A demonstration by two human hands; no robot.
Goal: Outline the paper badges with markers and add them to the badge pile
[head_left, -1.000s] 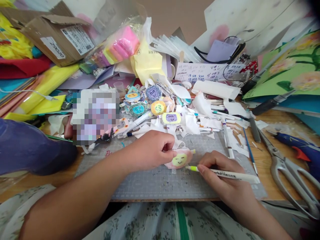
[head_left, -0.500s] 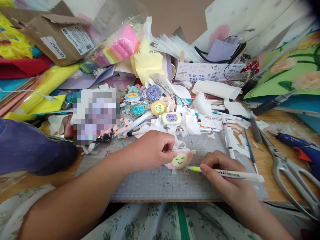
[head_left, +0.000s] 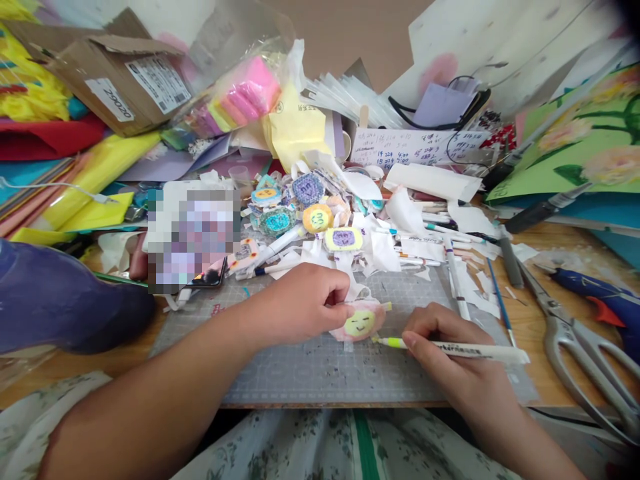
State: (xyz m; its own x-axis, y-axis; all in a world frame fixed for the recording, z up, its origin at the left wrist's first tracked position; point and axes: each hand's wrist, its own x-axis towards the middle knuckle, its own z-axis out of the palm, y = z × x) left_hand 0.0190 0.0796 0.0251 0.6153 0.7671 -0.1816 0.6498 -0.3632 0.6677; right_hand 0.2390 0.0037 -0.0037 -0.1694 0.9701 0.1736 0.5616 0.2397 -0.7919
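Note:
My left hand [head_left: 300,303] pinches the left edge of a small pink paper piece with a yellow smiling face [head_left: 361,321], pressing it onto the grey cutting mat [head_left: 310,367]. My right hand [head_left: 440,343] grips a white marker with a yellow-green tip [head_left: 450,349]; the tip touches the lower right edge of the paper piece. Both hands have their fingers closed.
Beyond the mat lies a heap of similar coloured face pieces [head_left: 313,215], white paper scraps and pens [head_left: 450,267]. Large metal scissors [head_left: 575,347] and a blue glue gun [head_left: 600,293] lie at the right. A cardboard box [head_left: 115,73] and coloured sheets are at the back left.
The marker tip has shifted slightly along the lower right edge of the face piece. My left hand keeps its hold in the same spot.

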